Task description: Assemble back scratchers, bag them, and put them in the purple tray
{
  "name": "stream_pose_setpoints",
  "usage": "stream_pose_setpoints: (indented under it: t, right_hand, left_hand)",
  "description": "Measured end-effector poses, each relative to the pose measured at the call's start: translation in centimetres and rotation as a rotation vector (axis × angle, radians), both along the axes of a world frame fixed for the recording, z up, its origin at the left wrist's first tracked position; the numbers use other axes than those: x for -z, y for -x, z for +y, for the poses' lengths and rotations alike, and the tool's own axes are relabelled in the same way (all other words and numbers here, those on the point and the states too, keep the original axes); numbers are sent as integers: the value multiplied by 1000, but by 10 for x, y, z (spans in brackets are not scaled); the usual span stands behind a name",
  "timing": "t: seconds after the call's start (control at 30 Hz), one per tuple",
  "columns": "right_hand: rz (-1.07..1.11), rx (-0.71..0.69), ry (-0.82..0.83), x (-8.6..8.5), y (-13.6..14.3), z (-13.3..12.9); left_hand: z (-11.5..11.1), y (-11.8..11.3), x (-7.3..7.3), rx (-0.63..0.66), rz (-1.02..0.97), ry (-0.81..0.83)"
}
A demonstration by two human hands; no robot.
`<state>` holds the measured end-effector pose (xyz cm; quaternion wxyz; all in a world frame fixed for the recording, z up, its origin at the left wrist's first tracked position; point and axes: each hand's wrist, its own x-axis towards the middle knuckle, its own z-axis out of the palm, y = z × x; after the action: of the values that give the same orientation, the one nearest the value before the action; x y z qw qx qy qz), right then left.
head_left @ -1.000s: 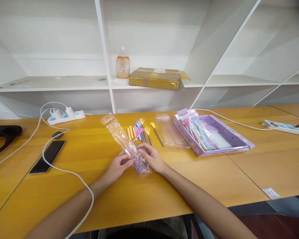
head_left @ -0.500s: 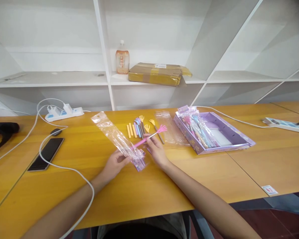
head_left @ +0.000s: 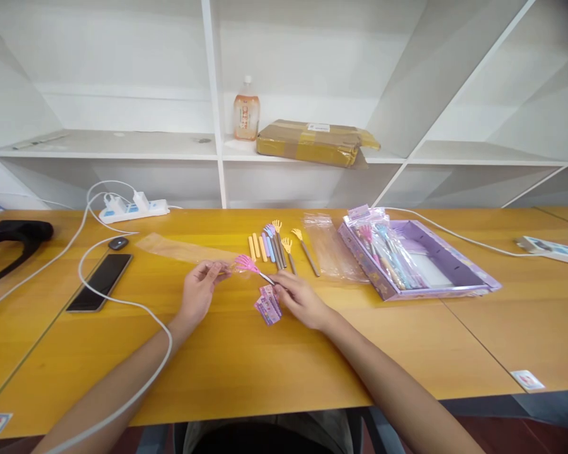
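My left hand pinches one end of a long clear plastic bag, which stretches out to the left. In my right hand is a small back scratcher with a pink hand-shaped head and a metal rod. Its head points left and meets the bag's end near my left fingertips; whether it is inside cannot be made out. Below the rod lie purple printed cards. Just beyond my hands are several back scratchers with yellow heads or a purple head, and loose yellow handles.
At right a purple display box holds bagged scratchers, beside flat clear bags. On the left are a phone, a mouse, a white cable and a power strip. A bottle and taped carton occupy the shelf.
The pink scratcher has turned from pointing right to pointing left, towards the bag's end. The bag has swung out to the left, and the purple cards now lie apart from it.
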<state>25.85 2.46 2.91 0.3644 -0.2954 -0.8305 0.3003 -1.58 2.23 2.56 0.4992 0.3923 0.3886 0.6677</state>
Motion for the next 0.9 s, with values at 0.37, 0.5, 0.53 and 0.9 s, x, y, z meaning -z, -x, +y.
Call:
stream_pose_setpoints:
  t: [0.37,0.5,0.53,0.9]
  right_hand:
    - [-71,-31,-26,-1,-3,3]
    - [-82,-61,-31,-2,-1,2]
    - [-81,-66,-32,-3,-1,2]
    - [-51,-17,65,8,3,3]
  left_hand:
    - [1,3,0,20,-116,5]
    - [-2,-1,3,80,-71,49]
    - [-3,-2,4,102,-57,57]
    - [-6,1,-2,270,3,107]
